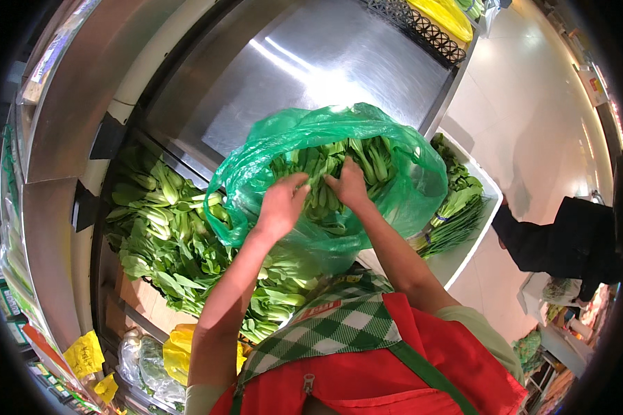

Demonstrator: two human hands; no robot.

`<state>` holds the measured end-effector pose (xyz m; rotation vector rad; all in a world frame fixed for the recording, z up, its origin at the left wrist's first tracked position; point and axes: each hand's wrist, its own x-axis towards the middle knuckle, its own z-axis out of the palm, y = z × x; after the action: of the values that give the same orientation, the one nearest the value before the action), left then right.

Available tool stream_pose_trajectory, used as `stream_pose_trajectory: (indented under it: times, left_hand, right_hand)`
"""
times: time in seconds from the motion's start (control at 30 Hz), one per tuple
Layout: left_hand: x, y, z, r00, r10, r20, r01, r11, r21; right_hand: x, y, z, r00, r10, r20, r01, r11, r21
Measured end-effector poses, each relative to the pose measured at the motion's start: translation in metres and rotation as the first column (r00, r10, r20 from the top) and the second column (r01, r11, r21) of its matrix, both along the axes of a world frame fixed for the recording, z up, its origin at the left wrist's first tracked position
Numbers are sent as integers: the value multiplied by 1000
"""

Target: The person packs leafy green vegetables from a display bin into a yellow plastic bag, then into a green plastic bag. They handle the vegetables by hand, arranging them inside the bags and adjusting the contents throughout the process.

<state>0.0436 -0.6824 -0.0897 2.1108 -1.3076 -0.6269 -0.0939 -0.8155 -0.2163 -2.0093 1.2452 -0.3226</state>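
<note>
A large green plastic bag (415, 181) gapes wide before me, with many heads of bok choy (374, 163) inside it. My left hand (283, 205) is at the near left part of the bag's mouth, thumb and fingers apart, with nothing visible in its grasp. Deeper in, my right hand (350, 181) reaches among the leafy heads with its thumb spread and fingertips against them. Its other fingers are hidden, so I cannot tell whether it grips a head. Left of the bag lies a heap of loose bok choy (161, 218), continuing below the bag.
A stainless steel display surface (290, 67) extends beyond the bag. A black plastic crate (420, 31) borders it at the far right. The white foam box (483, 223) at right holds leafy greens and bundled thin green stalks (454, 233). A person in dark clothes (555, 238) is on the aisle side.
</note>
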Motion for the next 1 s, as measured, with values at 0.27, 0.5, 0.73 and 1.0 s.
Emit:
stream_pose_trajectory:
  times: [0.27,0.5,0.73,1.0]
  left_hand:
    - [37,-23,-79,881,139,451,-205,973,101]
    - [60,-35,-103,934,61,351,-151,960,234]
    - [47,-45,-87,993,-9,114,-30,941,337]
    - [41,-57,-88,929,127,-347,-39,968,249]
  right_hand:
    - [25,26,34,990,-108,-87,97,988,-120]
    - [21,6,32,997,-22,-70,5,973,-229]
    - [25,-26,1,980,-141,143,134,989,58]
    - [14,-48,1,946,125,298,-158,983,91]
